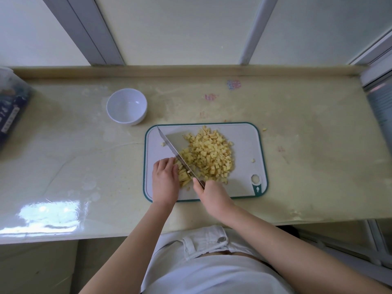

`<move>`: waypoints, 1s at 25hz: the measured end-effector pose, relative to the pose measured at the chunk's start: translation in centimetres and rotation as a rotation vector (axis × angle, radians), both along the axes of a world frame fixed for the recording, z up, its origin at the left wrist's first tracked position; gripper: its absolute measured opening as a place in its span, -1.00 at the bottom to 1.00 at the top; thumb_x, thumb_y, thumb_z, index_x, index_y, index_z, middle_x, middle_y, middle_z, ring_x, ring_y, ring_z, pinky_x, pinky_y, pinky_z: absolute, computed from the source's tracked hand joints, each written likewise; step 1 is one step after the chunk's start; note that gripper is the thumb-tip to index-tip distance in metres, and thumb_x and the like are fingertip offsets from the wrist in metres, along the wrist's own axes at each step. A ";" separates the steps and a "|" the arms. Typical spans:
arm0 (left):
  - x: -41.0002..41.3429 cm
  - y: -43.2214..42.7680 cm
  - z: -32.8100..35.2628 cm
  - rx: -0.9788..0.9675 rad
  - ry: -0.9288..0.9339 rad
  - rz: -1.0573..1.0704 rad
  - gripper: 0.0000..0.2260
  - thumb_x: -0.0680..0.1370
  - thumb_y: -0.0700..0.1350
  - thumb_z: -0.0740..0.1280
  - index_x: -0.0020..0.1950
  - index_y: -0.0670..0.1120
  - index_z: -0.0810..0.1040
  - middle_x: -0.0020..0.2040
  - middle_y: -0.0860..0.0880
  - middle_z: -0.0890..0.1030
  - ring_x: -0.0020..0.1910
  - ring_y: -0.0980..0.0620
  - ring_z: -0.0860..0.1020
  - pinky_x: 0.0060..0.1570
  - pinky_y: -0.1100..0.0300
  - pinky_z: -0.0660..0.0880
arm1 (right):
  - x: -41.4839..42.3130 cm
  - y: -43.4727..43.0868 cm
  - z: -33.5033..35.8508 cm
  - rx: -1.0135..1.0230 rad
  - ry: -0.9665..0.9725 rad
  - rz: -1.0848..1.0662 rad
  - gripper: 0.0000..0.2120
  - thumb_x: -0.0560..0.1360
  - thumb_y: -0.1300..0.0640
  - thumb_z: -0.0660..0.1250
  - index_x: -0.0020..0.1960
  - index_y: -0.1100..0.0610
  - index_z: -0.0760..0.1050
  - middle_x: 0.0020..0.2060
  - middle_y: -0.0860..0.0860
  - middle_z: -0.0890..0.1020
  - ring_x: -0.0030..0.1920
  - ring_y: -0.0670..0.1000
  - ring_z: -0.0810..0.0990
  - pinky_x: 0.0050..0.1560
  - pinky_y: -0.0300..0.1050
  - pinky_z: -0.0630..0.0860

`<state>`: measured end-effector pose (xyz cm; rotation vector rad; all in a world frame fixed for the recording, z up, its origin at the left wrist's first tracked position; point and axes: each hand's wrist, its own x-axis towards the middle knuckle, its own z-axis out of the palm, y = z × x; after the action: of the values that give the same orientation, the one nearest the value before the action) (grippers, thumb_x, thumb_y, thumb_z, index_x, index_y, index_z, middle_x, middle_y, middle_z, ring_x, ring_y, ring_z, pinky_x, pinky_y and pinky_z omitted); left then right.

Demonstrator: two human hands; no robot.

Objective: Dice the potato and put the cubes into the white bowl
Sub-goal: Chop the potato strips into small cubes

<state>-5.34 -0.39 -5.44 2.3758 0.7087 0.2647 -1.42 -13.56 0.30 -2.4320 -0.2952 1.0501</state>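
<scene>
view: head camera, looking down
bowl: white bowl [127, 107] stood on counter [297, 166], left-rear of cutting board [241, 149], apart from it; only its white inside showed
board: heap of potato cubes [210, 155] at centre; potato strips [183, 177] at near left
writing: box [12, 111] at left edge, print too blurred to read
left hand [164, 177]: fingers curled together, clamped on potato strips
right hand [212, 196]: fingers wrapped round handle of knife [176, 153]; blade slanted against strips

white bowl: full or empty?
Empty. The white bowl shows only its bare inside; the potato cubes all lie on the cutting board.
</scene>
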 end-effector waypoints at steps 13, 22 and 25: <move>-0.7 0.8 1.1 -0.080 0.111 0.023 -0.63 0.63 -0.11 0.11 0.43 -0.19 0.29 0.35 -0.14 0.37 0.36 -0.10 0.27 0.37 0.08 0.18 | 1.6 -1.4 1.4 0.142 0.097 -0.056 -0.51 0.63 -0.13 0.04 -0.36 0.14 0.28 -0.50 0.01 0.31 -0.50 -0.01 0.26 -0.40 -0.13 0.23; -0.6 -0.4 0.6 0.087 0.282 0.041 -0.62 0.65 -0.10 0.05 0.44 -0.21 0.26 0.29 -0.21 0.37 0.21 -0.19 0.30 0.24 0.06 0.18 | 1.4 -1.6 2.9 0.143 0.076 -0.064 -0.50 0.62 -0.15 0.05 -0.39 0.12 0.23 -0.50 0.01 0.31 -0.51 -0.01 0.26 -0.42 -0.14 0.23; -0.4 -0.4 0.5 0.162 0.302 0.016 -0.66 0.64 -0.14 0.07 0.38 -0.23 0.33 0.22 -0.24 0.42 0.14 -0.21 0.34 0.18 0.03 0.23 | 0.9 -1.5 2.8 0.142 0.096 -0.067 -0.50 0.62 -0.15 0.06 -0.38 0.13 0.26 -0.48 0.02 0.33 -0.49 0.01 0.30 -0.37 -0.13 0.28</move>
<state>-5.77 -0.80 -4.97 2.5962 0.8729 -0.0348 -0.47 -15.02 3.14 -2.2424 -0.2456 1.0756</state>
